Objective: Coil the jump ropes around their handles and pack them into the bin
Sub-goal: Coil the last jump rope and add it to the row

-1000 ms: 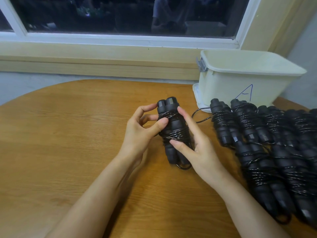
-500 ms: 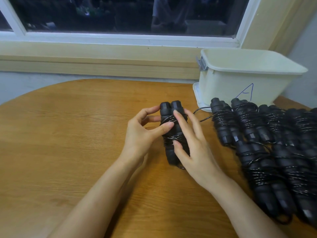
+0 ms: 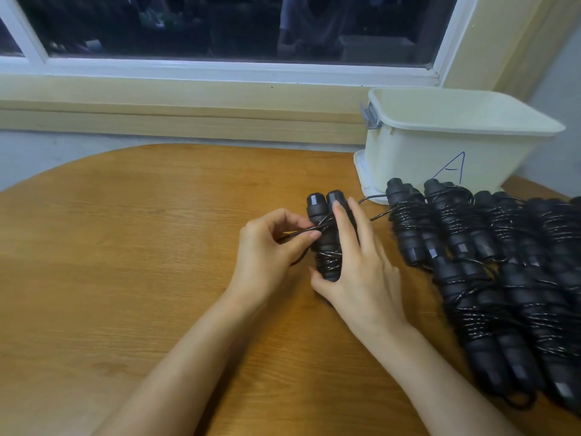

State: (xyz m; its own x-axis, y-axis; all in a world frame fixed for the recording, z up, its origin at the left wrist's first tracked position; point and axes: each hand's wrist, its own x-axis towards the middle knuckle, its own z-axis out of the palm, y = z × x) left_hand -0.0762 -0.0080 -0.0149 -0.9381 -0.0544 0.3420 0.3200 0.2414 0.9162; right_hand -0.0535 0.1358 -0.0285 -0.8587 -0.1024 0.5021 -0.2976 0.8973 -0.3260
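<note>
— Firstly, what is recorded of the surface and the room?
— A wooden bench (image 3: 125,262) with a rounded far edge is noted below a white-framed window (image 3: 220,29). Its glass is dark, and a pale wooden ledge (image 3: 188,121) is seen under it.
— How are the grips found?
— A pair of handles (image 3: 325,247) is held at mid-bench. The right grip (image 3: 361,272) is wrapped round them, with the fingers laid along the front and the thumb beneath. A black cord (image 3: 297,233) is pinched between the thumb and fingers of the left grip (image 3: 267,250), just left of the handles.
— And the rest?
— Coiled jump ropes (image 3: 503,278) are piled at the bench's right, just before a cream bin (image 3: 440,149) marked "A".
</note>
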